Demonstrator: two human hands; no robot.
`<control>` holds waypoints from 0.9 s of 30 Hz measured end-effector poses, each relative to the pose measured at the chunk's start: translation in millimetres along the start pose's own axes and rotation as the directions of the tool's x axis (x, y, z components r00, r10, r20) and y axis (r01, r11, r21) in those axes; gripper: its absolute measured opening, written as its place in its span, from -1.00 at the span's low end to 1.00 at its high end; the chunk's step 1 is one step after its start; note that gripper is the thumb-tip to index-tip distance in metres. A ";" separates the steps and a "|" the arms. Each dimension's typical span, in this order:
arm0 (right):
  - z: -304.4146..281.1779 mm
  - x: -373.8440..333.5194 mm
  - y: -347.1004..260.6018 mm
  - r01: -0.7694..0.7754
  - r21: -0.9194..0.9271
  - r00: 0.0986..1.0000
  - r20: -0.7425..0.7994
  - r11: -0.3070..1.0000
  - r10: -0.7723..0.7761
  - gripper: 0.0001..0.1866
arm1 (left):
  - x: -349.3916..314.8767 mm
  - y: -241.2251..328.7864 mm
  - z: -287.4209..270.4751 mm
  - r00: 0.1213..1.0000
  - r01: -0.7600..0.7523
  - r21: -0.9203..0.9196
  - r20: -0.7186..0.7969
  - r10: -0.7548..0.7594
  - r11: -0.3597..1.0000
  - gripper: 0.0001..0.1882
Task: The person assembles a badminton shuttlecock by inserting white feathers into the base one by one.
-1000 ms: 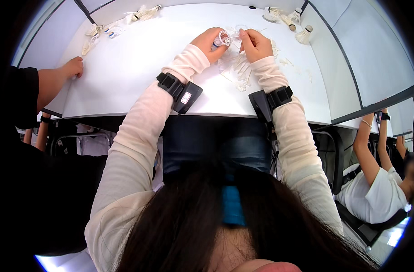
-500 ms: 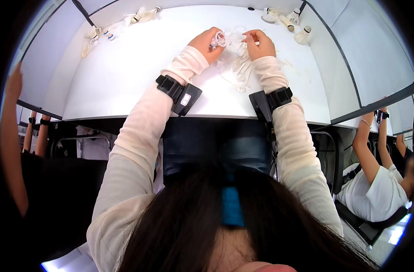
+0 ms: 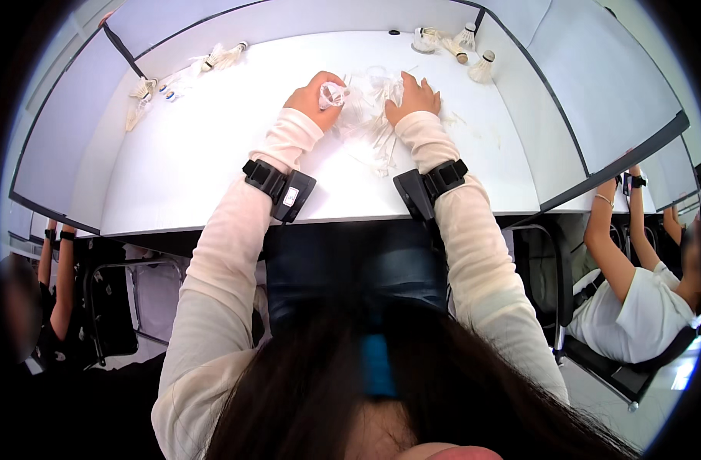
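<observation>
My left hand is closed around a white openwork ring, whose round opening faces up; its exact kind is unclear. To the right, my right hand rests at the edge of a loose pile of white feather pieces. Its fingers are apart, and some thin strips lie beside the thumb. The pile spreads over the white table between both hands, with quills pointing several ways. Whatever lies under my right palm is hidden.
Several shuttlecocks stand and lie in the far right corner. Others lie along the back left, and more near the left panel beside small blue-and-white pieces. Low partition walls enclose the table. Other people sit on both sides.
The view has shifted, so the table sits lower in it. My right hand has gone from a pinch to spread fingers by the pile. My left hand keeps the ring and has moved slightly away from the right.
</observation>
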State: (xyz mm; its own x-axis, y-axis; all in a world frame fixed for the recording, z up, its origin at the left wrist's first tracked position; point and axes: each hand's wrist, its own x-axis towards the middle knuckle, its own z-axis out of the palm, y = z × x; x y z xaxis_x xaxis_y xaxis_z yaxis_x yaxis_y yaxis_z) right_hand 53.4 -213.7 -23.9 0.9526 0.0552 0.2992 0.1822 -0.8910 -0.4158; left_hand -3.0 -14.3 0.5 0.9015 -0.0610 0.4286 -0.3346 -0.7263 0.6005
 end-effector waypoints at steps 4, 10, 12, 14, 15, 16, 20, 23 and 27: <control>-0.1 5.5 1.4 -0.032 0.021 0.997 0.066 0.999 0.031 -0.28 | 4.1 2.5 2.7 0.998 0.064 -0.037 -0.009 -0.065 0.997 -0.68; -9.8 6.0 -5.2 -0.072 0.026 0.992 0.106 0.997 0.068 -0.35 | 5.3 -10.6 5.9 0.999 0.022 -0.091 -0.022 -0.024 0.996 -0.57; -10.1 5.1 -2.1 -0.025 0.049 0.999 0.042 0.998 0.023 -0.41 | 5.2 -9.4 5.8 0.999 -0.041 -0.119 -0.031 0.038 0.992 -0.60; -10.0 5.6 -1.7 -0.019 0.063 0.999 0.048 0.998 0.016 -0.45 | 4.0 -9.3 4.9 0.999 -0.041 -0.133 -0.036 0.036 0.990 -0.68; -10.0 6.0 -1.6 -0.015 0.076 0.999 0.052 0.997 0.011 -0.49 | 3.7 -9.2 4.6 0.999 -0.042 -0.149 -0.040 0.036 0.988 -0.76; -7.6 6.9 1.4 -0.016 0.075 0.999 0.053 0.997 0.012 -0.49 | 4.0 -9.3 5.9 0.999 -0.041 -0.150 -0.040 0.036 0.988 -0.76; -7.6 4.6 -1.0 0.009 0.067 1.000 0.021 0.998 -0.010 -0.62 | 5.2 -14.3 7.6 0.995 -0.085 -0.136 -0.055 0.078 0.987 -0.77; -10.8 3.7 -4.1 0.009 0.098 0.999 0.049 0.995 -0.014 -0.71 | 6.6 -16.8 9.0 0.993 -0.114 -0.121 -0.055 0.108 0.986 -0.76; -11.9 5.2 -5.7 -0.011 0.035 0.996 0.091 0.999 0.008 -0.75 | 5.5 -16.4 9.8 0.992 -0.116 -0.096 -0.056 0.111 0.989 -0.76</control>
State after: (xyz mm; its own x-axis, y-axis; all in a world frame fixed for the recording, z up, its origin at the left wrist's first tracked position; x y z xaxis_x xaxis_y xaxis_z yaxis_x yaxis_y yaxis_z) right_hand 54.4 -213.7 -9.8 0.9722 0.0889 0.2168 0.1801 -0.8754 -0.4487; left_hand 10.1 -9.4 -13.6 0.8422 -0.1027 0.5293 -0.4615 -0.6450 0.6091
